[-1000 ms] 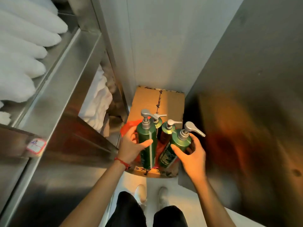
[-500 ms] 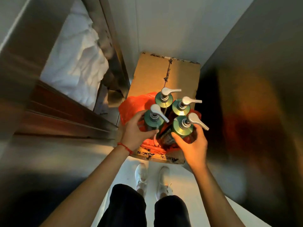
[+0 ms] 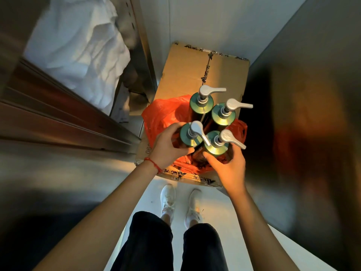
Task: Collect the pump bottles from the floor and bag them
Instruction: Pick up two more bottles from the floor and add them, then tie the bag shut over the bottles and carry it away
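Several green pump bottles with silver pump heads stand upright together in an orange plastic bag (image 3: 160, 116) on top of a taped cardboard box (image 3: 187, 71). My left hand (image 3: 168, 147) grips the near-left bottle (image 3: 187, 135). Around the near-right bottle (image 3: 216, 147) my right hand (image 3: 228, 167) curls from below. Two more bottles (image 3: 201, 106) (image 3: 222, 116) stand just behind, untouched. The bottle bodies are mostly hidden by their tops and the bag.
A steel shelf rack (image 3: 64, 106) with white folded linen (image 3: 78, 45) lines the left. A dark steel panel (image 3: 304, 114) closes the right side. A white wall (image 3: 205, 22) stands behind the box. My feet in white shoes (image 3: 181, 204) stand on the pale floor.
The view has tilted down onto the bottles. Both hands lowered their bottles into the bag beside the two others, and still hold them.
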Motion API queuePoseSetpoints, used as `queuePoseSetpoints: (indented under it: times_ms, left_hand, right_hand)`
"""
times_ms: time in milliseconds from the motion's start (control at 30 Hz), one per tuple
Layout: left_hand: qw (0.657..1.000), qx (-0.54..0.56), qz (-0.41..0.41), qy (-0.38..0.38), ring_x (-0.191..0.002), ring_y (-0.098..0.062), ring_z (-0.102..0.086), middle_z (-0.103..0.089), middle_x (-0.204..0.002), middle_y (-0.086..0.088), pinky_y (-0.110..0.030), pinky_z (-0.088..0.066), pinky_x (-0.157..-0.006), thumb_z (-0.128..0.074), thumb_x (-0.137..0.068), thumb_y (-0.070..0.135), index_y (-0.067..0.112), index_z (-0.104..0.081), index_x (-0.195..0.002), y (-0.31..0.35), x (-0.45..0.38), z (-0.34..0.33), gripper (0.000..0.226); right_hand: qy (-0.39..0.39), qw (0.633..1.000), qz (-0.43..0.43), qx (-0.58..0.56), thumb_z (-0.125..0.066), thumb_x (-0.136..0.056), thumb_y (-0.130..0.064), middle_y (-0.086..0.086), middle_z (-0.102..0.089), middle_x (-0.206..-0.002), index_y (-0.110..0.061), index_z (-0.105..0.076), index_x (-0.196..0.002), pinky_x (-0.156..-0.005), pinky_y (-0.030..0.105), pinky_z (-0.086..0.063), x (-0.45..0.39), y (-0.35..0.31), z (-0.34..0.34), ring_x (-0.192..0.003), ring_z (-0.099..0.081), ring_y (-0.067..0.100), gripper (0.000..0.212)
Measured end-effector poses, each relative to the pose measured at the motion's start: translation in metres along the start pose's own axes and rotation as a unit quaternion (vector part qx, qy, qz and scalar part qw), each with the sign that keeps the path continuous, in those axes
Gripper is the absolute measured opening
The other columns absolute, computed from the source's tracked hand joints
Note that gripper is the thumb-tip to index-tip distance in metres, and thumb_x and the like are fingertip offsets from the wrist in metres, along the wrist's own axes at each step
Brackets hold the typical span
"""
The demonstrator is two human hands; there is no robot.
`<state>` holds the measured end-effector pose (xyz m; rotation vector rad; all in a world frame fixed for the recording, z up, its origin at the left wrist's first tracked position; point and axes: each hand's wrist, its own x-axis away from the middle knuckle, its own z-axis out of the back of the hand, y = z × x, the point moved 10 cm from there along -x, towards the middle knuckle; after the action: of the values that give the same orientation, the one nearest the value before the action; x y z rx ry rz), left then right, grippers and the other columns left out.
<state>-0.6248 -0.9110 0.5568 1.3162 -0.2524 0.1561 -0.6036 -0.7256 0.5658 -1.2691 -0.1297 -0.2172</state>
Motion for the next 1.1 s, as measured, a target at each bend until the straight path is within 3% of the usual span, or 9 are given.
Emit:
queuePoseSetpoints:
  times_ms: [167,267,500,667,800,933,1033,1100]
  left_hand:
    - [1.0,-0.008,0.012,-0.008,-0.097,-0.003,-0.056,-0.06,-0.108,0.002,-0.005,-0.044,-0.08,-0.079,-0.062,0.003,0.018,-0.054,-0.112,0.001,0.003,0.001,0.058]
    - [1.0,-0.012,0.012,-0.002,-0.095,0.006,-0.053,-0.058,-0.107,0.003,0.001,-0.04,-0.075,-0.079,-0.063,0.006,0.015,-0.054,-0.116,0.004,0.006,0.003,0.06]
    - [0.999,0.024,0.029,0.015,-0.099,0.005,-0.05,-0.055,-0.111,0.003,0.0,-0.041,-0.078,-0.078,-0.065,0.004,0.012,-0.051,-0.121,0.003,0.017,0.007,0.062]
    - [0.998,0.037,0.039,0.028,-0.103,0.002,-0.051,-0.056,-0.117,-0.001,-0.005,-0.043,-0.082,-0.078,-0.066,0.005,0.011,-0.051,-0.123,-0.001,0.022,0.013,0.064]
    - [0.997,0.057,0.048,0.027,-0.113,-0.011,-0.051,-0.055,-0.12,0.0,-0.022,-0.045,-0.092,-0.076,-0.068,0.007,0.017,-0.05,-0.123,-0.001,0.024,0.014,0.062]
    - [0.995,0.073,0.055,0.03,-0.115,-0.012,-0.049,-0.054,-0.119,0.002,-0.025,-0.044,-0.092,-0.075,-0.069,0.007,0.023,-0.048,-0.123,0.0,0.027,0.016,0.062]
    - [0.995,0.076,0.06,0.035,-0.116,-0.011,-0.049,-0.054,-0.117,0.005,-0.018,-0.044,-0.089,-0.074,-0.07,0.006,0.021,-0.047,-0.125,-0.003,0.031,0.021,0.063]
    - [0.992,0.085,0.076,0.048,-0.117,-0.013,-0.049,-0.054,-0.121,0.001,-0.025,-0.045,-0.091,-0.073,-0.071,0.006,0.018,-0.047,-0.126,-0.011,0.036,0.028,0.062]
  right_hand:
    - [-0.003,1.0,0.01,-0.003,-0.079,-0.064,-0.025,-0.018,-0.06,-0.114,-0.04,-0.054,-0.111,-0.096,0.03,-0.046,0.002,-0.004,-0.001,-0.109,-0.057,0.003,0.056]
    - [-0.008,1.0,0.004,-0.007,-0.08,-0.064,-0.025,-0.006,-0.062,-0.119,-0.024,-0.055,-0.118,-0.098,0.036,-0.046,0.003,-0.001,-0.002,-0.112,-0.056,0.008,0.06]
    - [-0.014,1.0,0.002,-0.008,-0.078,-0.064,-0.031,-0.023,-0.059,-0.112,-0.024,-0.055,-0.119,-0.088,0.013,-0.044,0.009,-0.007,-0.001,-0.108,-0.055,-0.003,0.06]
    - [-0.024,1.0,-0.011,-0.004,-0.078,-0.066,-0.026,-0.012,-0.061,-0.116,-0.032,-0.053,-0.119,-0.091,0.02,-0.047,0.012,-0.009,-0.001,-0.109,-0.056,0.002,0.059]
    - [-0.025,1.0,-0.016,-0.007,-0.078,-0.067,-0.023,-0.006,-0.062,-0.117,-0.026,-0.053,-0.121,-0.093,0.027,-0.047,0.016,-0.009,0.001,-0.11,-0.056,0.005,0.059]
    - [-0.018,0.999,-0.024,-0.016,-0.078,-0.068,-0.018,-0.003,-0.063,-0.117,-0.024,-0.054,-0.121,-0.095,0.032,-0.046,0.019,-0.01,0.006,-0.112,-0.057,0.011,0.059]
    - [-0.01,0.999,-0.042,-0.033,-0.077,-0.069,-0.011,-0.004,-0.063,-0.116,-0.023,-0.054,-0.121,-0.092,0.023,-0.047,0.022,-0.005,0.012,-0.11,-0.058,0.007,0.058]
    - [-0.012,0.998,-0.046,-0.032,-0.075,-0.071,-0.008,-0.011,-0.062,-0.114,-0.024,-0.053,-0.12,-0.088,0.013,-0.047,0.024,-0.001,0.018,-0.107,-0.058,-0.002,0.056]
